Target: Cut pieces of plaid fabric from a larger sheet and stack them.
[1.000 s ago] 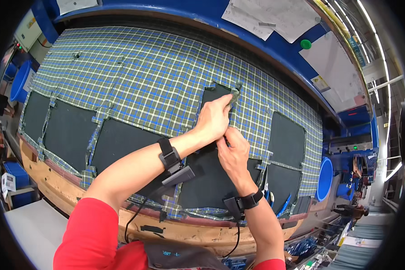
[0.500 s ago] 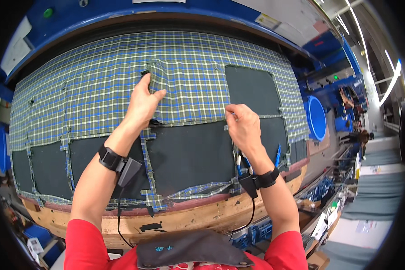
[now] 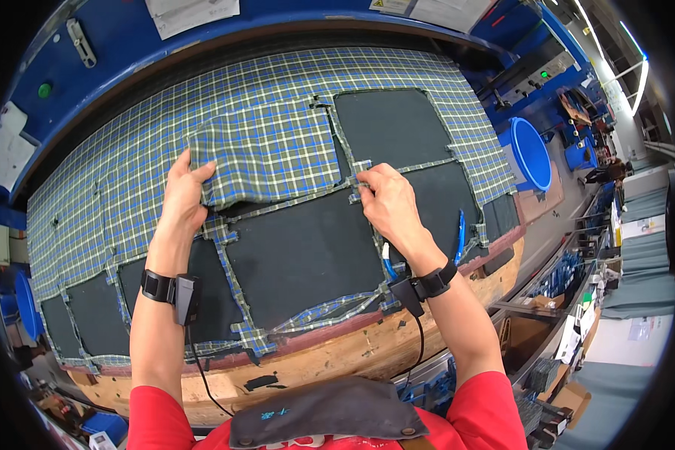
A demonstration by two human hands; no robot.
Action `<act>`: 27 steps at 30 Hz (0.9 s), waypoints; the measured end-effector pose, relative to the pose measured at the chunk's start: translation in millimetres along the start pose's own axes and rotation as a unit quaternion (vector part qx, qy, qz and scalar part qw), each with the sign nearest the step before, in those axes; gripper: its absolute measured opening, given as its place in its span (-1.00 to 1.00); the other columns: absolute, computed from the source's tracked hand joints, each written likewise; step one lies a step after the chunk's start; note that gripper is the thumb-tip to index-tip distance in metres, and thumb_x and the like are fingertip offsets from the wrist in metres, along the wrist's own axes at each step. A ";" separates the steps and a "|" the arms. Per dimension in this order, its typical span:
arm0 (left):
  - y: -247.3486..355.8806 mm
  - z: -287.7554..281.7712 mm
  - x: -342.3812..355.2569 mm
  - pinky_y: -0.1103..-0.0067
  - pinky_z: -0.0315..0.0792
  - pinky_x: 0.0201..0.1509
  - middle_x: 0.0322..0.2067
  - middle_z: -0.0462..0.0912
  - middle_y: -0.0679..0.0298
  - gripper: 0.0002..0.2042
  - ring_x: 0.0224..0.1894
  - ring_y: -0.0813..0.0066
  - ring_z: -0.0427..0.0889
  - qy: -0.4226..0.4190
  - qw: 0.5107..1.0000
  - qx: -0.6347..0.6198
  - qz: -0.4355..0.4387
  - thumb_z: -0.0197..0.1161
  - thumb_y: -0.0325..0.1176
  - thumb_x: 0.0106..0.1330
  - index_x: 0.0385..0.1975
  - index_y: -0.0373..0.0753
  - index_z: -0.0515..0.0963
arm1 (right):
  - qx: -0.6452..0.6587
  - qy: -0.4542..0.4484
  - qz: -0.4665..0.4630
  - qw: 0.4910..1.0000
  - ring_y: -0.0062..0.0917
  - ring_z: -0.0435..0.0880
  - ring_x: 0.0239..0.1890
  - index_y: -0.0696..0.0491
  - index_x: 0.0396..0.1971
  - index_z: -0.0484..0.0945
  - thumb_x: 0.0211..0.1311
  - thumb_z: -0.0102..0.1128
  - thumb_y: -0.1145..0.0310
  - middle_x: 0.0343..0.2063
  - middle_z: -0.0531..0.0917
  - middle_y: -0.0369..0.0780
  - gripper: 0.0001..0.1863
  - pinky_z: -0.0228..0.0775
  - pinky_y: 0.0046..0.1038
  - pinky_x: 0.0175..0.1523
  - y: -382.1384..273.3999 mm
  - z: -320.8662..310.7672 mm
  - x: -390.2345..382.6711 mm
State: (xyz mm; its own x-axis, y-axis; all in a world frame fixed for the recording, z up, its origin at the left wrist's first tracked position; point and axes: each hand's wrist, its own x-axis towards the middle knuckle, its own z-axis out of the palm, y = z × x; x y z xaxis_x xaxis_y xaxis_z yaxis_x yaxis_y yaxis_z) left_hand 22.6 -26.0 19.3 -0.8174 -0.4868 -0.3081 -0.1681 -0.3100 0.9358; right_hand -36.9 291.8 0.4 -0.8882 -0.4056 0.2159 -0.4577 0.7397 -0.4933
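My left hand (image 3: 185,191) grips the left edge of a cut piece of blue and olive plaid fabric (image 3: 277,157), lifted and wavy at that side. My right hand (image 3: 388,204) has its fingers curled at a narrow plaid strip (image 3: 361,169) by the piece's lower right corner. Around them, the plaid sheet (image 3: 247,79) lies on the table, with dark cut-out areas (image 3: 296,262) framed by thin strips. Blue-handled tools (image 3: 460,232) lie beside my right forearm, partly hidden. Both wrists wear black strapped devices.
A blue panel with papers (image 3: 191,15) borders the table's back. A blue tub (image 3: 529,154) stands at the right. The worn wooden front edge (image 3: 225,382) is near my body. Shelves with boxes (image 3: 570,401) are at the right, and a person (image 3: 600,175) is in the distant aisle.
My left hand has moved left and down with the fabric piece, exposing a dark gap along its right side. My right hand has moved up and slightly left to the strip. The view has shifted.
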 end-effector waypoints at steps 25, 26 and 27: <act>-48.2 -42.8 25.7 0.31 0.14 0.54 0.50 0.16 -0.11 -0.28 0.51 0.07 0.21 0.012 0.998 0.054 0.017 0.17 -0.58 0.38 0.52 -0.48 0.01 | -0.190 -0.157 0.078 0.966 -0.06 0.73 -0.25 0.13 -0.26 0.52 0.11 0.28 0.29 -0.37 0.69 -0.02 -0.73 0.59 -0.07 -0.11 9.7 -72.5 -127.5; -44.0 -38.2 20.0 0.32 0.14 0.53 0.51 0.17 -0.08 -0.29 0.51 0.08 0.21 0.033 0.996 0.084 0.010 0.16 -0.57 0.40 0.52 -0.46 0.02 | -0.179 -0.147 0.079 0.970 -0.05 0.74 -0.27 0.15 -0.26 0.50 0.09 0.27 0.31 -0.39 0.70 0.00 -0.72 0.60 -0.08 -0.14 11.2 -65.9 -129.9; -42.1 -39.2 18.4 0.31 0.13 0.55 0.52 0.14 -0.08 -0.30 0.53 0.07 0.18 0.014 0.997 0.073 0.011 0.14 -0.57 0.42 0.53 -0.46 0.01 | -0.163 -0.138 0.076 0.974 -0.05 0.75 -0.28 0.18 -0.26 0.48 0.06 0.27 0.34 -0.41 0.71 0.02 -0.71 0.62 -0.09 -0.18 14.5 -62.0 -127.7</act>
State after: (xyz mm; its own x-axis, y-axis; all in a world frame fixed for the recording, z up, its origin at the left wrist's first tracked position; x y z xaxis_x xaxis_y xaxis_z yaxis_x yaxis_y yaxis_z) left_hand 36.2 -53.9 -32.4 -0.8063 -0.5160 -0.2891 -0.2300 -0.1768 0.9570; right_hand 67.4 387.7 17.9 -0.9225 -0.3740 -0.0954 -0.3507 0.9154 -0.1977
